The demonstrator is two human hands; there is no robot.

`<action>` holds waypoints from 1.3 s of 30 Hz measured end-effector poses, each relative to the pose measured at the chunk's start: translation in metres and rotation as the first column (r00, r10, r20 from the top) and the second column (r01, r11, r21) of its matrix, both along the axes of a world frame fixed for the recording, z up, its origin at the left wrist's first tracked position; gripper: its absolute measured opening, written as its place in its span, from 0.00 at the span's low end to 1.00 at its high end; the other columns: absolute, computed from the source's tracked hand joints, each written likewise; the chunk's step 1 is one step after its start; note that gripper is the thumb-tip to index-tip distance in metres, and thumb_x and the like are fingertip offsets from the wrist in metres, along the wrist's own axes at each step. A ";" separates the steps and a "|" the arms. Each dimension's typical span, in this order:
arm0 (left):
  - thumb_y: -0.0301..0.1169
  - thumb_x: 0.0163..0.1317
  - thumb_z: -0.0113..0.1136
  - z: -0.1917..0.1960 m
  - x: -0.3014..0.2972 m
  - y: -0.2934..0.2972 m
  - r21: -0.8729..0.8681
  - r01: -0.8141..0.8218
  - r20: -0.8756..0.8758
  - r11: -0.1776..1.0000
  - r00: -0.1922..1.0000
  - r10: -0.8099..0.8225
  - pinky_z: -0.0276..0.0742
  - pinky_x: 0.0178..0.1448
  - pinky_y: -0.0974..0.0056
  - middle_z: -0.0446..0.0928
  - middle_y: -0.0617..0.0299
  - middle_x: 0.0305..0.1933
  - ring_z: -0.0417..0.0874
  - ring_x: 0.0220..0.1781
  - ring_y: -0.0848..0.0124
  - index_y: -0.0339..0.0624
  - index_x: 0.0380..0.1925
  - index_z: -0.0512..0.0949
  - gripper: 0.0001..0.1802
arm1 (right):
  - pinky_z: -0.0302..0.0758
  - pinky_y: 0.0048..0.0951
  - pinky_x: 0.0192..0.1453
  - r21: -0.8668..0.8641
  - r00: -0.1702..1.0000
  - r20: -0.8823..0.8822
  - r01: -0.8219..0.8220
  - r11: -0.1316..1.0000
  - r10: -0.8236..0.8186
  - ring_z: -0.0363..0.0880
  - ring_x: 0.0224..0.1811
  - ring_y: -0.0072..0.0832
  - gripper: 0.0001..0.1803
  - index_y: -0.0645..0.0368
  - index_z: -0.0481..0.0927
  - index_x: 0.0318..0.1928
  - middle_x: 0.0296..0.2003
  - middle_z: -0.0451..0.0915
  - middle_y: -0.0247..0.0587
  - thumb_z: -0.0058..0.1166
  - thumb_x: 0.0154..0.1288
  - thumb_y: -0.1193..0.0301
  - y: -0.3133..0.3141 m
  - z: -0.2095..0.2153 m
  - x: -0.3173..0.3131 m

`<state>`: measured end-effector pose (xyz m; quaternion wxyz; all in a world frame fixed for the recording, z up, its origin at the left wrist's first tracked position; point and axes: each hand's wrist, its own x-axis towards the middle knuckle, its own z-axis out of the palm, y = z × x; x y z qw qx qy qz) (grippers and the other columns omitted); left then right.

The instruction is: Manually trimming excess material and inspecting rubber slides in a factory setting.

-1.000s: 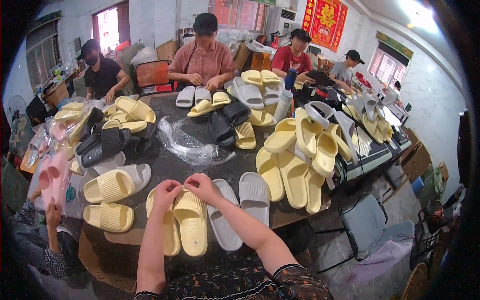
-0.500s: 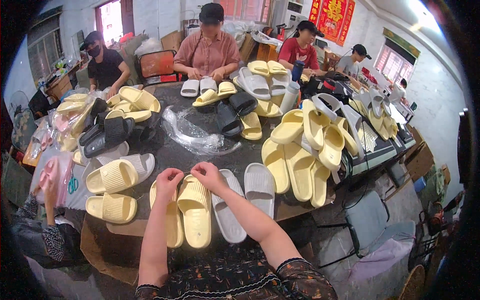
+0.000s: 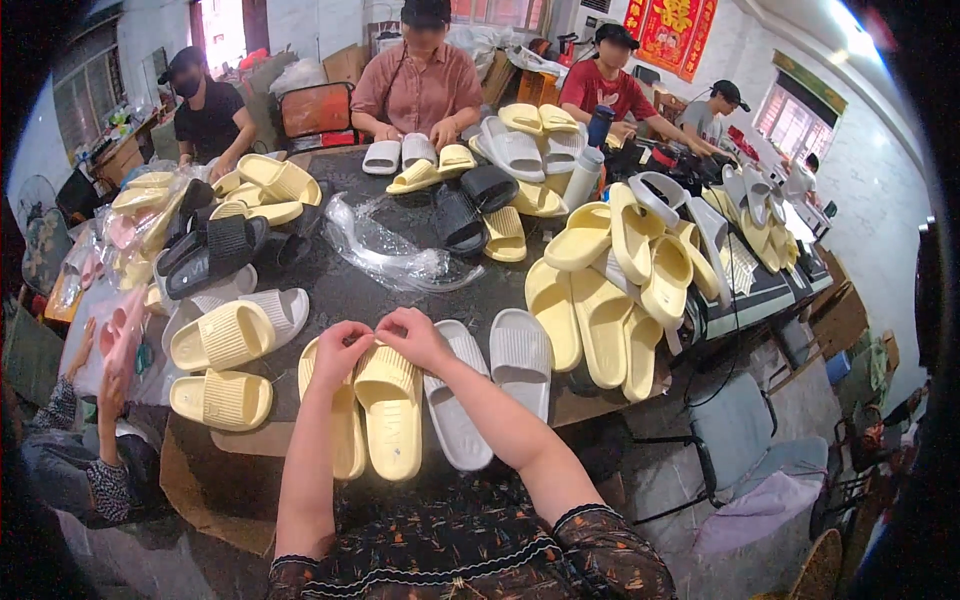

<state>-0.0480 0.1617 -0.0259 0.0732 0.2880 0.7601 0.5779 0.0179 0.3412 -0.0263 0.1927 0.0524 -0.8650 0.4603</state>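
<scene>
Left hand [image 3: 342, 345] and right hand [image 3: 415, 335] pinch closed over pale yellow foam slide sandal [image 3: 390, 405]; held item too small to tell. Crumpled clear plastic bag [image 3: 385, 250] mid-table; red wall banner [image 3: 672, 30] cut off.

Both my forearms reach forward, converging. My left hand [image 3: 341, 345] and right hand [image 3: 415, 335] meet fingertip to fingertip, fingers curled in a pinch.

Matt, ribbed foam-like yellow slippers [image 3: 390, 405] are being shown beside a smooth matt grey pair [image 3: 485, 380] on a dark, speckled, stone-like table [image 3: 345, 290]. Crinkled, glossy clear plastic bags [image 3: 385, 250] are being seen further back, and patterned dark cloth sleeves [image 3: 620, 555] below.
</scene>
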 end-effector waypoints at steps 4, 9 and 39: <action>0.26 0.56 0.65 -0.004 -0.005 0.000 0.135 -0.104 0.048 0.985 0.994 0.099 0.74 0.38 0.72 0.80 0.66 0.30 0.77 0.31 0.79 0.37 0.34 0.82 0.06 | 0.74 0.31 0.42 -0.199 0.993 -0.036 0.107 0.974 -0.117 0.78 0.34 0.30 0.10 0.60 0.82 0.34 0.29 0.80 0.41 0.61 0.57 0.67 -0.003 -0.004 -0.003; 0.26 0.57 0.64 -0.001 -0.005 -0.003 0.064 -0.025 0.059 0.998 0.998 0.021 0.74 0.38 0.71 0.81 0.66 0.30 0.77 0.31 0.79 0.36 0.34 0.82 0.06 | 0.73 0.34 0.46 -0.072 1.000 0.016 -0.003 0.997 0.004 0.76 0.40 0.33 0.11 0.59 0.82 0.34 0.32 0.80 0.40 0.61 0.57 0.64 -0.003 0.001 0.000; 0.28 0.56 0.64 -0.002 -0.004 -0.004 0.005 -0.119 -0.038 0.993 0.992 0.120 0.72 0.34 0.70 0.77 0.65 0.29 0.76 0.29 0.78 0.37 0.31 0.81 0.06 | 0.72 0.29 0.42 -0.128 0.995 0.007 0.098 0.987 -0.098 0.74 0.37 0.29 0.08 0.60 0.81 0.31 0.29 0.78 0.37 0.60 0.58 0.68 -0.005 0.005 0.000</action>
